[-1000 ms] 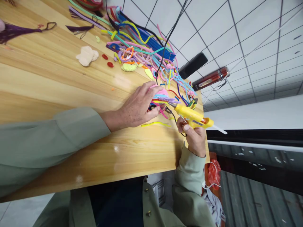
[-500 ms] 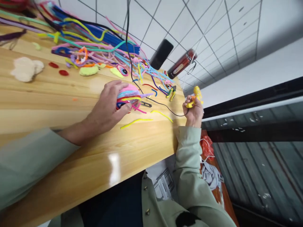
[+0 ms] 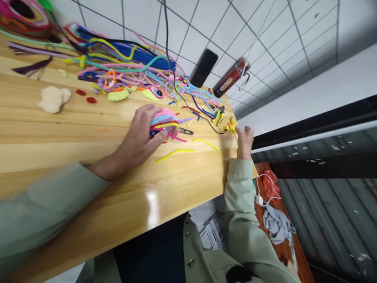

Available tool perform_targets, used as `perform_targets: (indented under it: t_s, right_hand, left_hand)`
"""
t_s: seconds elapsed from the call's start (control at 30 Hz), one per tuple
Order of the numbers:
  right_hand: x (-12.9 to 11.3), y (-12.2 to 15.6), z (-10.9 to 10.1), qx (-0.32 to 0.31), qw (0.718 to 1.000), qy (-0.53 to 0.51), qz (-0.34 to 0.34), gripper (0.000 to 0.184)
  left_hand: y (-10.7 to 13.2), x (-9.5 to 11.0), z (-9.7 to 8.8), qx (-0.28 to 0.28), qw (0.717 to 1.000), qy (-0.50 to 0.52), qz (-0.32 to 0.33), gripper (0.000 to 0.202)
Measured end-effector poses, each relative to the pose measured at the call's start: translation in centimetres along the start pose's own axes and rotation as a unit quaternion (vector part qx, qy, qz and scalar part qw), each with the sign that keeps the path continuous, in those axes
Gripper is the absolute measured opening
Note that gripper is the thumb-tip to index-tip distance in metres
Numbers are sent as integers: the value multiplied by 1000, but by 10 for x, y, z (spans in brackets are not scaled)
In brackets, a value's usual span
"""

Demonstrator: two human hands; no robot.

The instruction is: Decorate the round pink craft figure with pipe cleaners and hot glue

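My left hand [image 3: 137, 141] is curled over a rounded bundle of pink, blue, red and yellow pipe cleaners [image 3: 165, 122] and presses it onto the wooden table [image 3: 73, 133]. At the table's right edge my right hand [image 3: 245, 140] has its fingers stretched out. It sits just beside a yellow glue gun [image 3: 230, 126] lying on the wood, and nothing is in the hand. A black cord [image 3: 173, 84] runs from the gun up across the table.
Small metal snips [image 3: 185, 131] and two loose yellow pipe cleaners [image 3: 176, 153] lie by the bundle. Behind are a tangled pile of coloured pipe cleaners [image 3: 129, 68], yellow-green pliers [image 3: 218, 115], a cream felt piece [image 3: 53, 99], a black phone [image 3: 203, 67] and a red bottle [image 3: 231, 77].
My right hand carried the glue gun away from the bundle to the table's right edge, put it down and opened. My left hand stayed on the bundle. The view swung.
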State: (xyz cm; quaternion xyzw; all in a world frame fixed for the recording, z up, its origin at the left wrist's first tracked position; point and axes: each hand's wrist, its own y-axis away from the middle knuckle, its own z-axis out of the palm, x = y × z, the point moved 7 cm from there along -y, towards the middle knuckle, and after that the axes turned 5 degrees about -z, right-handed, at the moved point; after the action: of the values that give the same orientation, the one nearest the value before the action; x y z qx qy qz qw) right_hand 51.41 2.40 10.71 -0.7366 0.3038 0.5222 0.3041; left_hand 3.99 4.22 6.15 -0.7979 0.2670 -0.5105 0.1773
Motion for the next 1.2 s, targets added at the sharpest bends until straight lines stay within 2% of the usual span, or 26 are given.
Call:
perform_targets:
  t_s: [0.03, 0.07, 0.1, 0.17, 0.23, 0.27, 0.33, 0.43, 0.63, 1.03, 1.2]
  right_hand:
    - [-13, 16, 4, -5, 998, 6, -63, 44]
    - [-34, 38, 19, -56, 982, 28, -181, 41]
    - [-55, 67, 37, -120, 947, 43, -296, 39]
    - [-82, 135, 74, -242, 853, 63, -458, 36]
    - [-94, 195, 106, -336, 756, 87, -555, 35]
    - [-96, 214, 117, -358, 726, 101, -579, 31]
    - [-95, 234, 131, -369, 692, 129, -606, 22]
    - [-91, 235, 138, -354, 680, 142, -626, 16]
    - [-88, 228, 138, -334, 679, 130, -641, 28]
    - [-97, 223, 135, -332, 701, 121, -619, 38]
    - [-95, 221, 136, -306, 704, 126, -629, 39]
  left_hand:
    - [-1, 0, 0, -2, 1000, 4, -6, 63]
    - [-1, -1, 0, -5, 1000, 8, -13, 63]
    - [-1, -2, 1, -8, 1000, 9, -20, 64]
    - [-1, -3, 2, -9, 999, 7, -31, 66]
    - [-1, -3, 3, -4, 999, 8, -37, 68]
    - [-1, -2, 4, -1, 999, 11, -40, 69]
    - [-1, -1, 6, 2, 999, 17, -44, 68]
    - [-3, 1, 7, 3, 999, 17, -45, 67]
    - [-4, 6, 6, 8, 999, 28, -36, 65]
    - [-4, 6, 6, 4, 998, 26, -50, 64]
    - [-4, 7, 6, 2, 999, 21, -40, 64]
